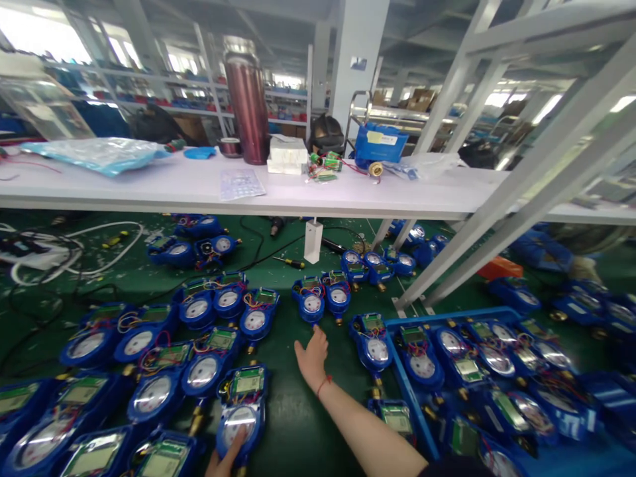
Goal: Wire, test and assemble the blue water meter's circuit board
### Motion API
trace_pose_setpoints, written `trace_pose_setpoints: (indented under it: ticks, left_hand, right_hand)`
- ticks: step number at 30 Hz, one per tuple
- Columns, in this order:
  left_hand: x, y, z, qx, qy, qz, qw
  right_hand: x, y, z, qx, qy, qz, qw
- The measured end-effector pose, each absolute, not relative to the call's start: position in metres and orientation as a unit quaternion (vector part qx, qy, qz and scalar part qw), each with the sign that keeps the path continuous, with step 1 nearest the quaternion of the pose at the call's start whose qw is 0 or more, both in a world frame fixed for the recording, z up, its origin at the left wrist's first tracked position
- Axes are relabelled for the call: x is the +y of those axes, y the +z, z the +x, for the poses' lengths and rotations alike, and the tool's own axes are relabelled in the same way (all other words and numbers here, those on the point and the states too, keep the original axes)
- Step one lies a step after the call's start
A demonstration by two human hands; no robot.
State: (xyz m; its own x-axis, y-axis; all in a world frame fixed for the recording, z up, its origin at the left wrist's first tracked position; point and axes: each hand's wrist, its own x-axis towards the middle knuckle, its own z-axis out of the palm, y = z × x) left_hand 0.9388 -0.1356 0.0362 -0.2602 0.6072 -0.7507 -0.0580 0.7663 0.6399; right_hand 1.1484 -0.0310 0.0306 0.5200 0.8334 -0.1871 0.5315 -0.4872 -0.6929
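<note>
My left hand (226,460) is at the bottom edge, its thumb lying over the dial of a blue water meter (242,414) with an exposed green circuit board and wires; its other fingers are mostly out of sight. My right hand (313,358) reaches forward over the green bench, thumb spread away from the fingers. Its fingertips are just below the brass end of another blue meter (311,303); whether they touch cannot be made out. A similar meter (336,295) stands right beside that one. More open meters (256,318) lie in rows to the left.
On the right, a blue tray (412,411) holds several meters, with a grey metal frame post (457,218) behind it. A white shelf (189,192) spans the back, carrying a red thermos (247,106). A screwdriver (293,263) and cables lie beneath it.
</note>
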Motion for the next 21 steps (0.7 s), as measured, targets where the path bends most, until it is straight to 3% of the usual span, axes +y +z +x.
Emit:
trace_pose_setpoints:
  ticks: [9,21]
  left_hand:
    - [-0.130,0.042,0.970,0.722,0.294,0.219,0.586]
    - [-0.112,0.036,1.114,0.626,0.285,0.245,0.683]
  right_hand:
    - [-0.155,0.018,1.109,-0.424,0.479,-0.707,0.301]
    - [-0.154,0.017,1.204,-0.351,0.405,-0.767,0.353]
